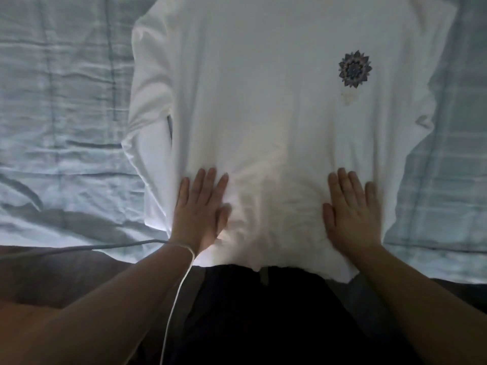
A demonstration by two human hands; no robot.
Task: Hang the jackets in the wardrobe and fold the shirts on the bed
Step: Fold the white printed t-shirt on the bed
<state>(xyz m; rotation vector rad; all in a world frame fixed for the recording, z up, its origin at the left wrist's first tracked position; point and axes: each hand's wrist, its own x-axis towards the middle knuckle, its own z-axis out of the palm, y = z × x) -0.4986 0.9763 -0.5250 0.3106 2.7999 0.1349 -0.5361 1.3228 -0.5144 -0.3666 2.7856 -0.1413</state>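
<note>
Two bare forearms [118,293] reach forward from the bottom edge, with a dark garment [250,317] on the person's body between them. A thin white cable [177,293] runs over the left wrist and trails away to the left of it along the bed's near edge.

The left hand [201,206] lies flat, palm down, fingers straight and only slightly spread, pressing on the lower part of a white shirt [263,114]. The right hand [353,209] lies the same way, palm down with its fingers extended and close together, well apart from the left hand at about the same level. Neither hand grips any cloth.

The shirt is spread out on the bed [66,101], stretching away beyond both hands; its hem lies just behind the wrists at the bed's edge, and the cloth between the hands is lightly rumpled. Beyond the right hand, a dark flower print [355,69] sits on the chest. Beyond and to the left of the left hand, a sleeve [152,114] lies alongside the shirt's body. Pale, wrinkled bedding shows outside each hand.
</note>
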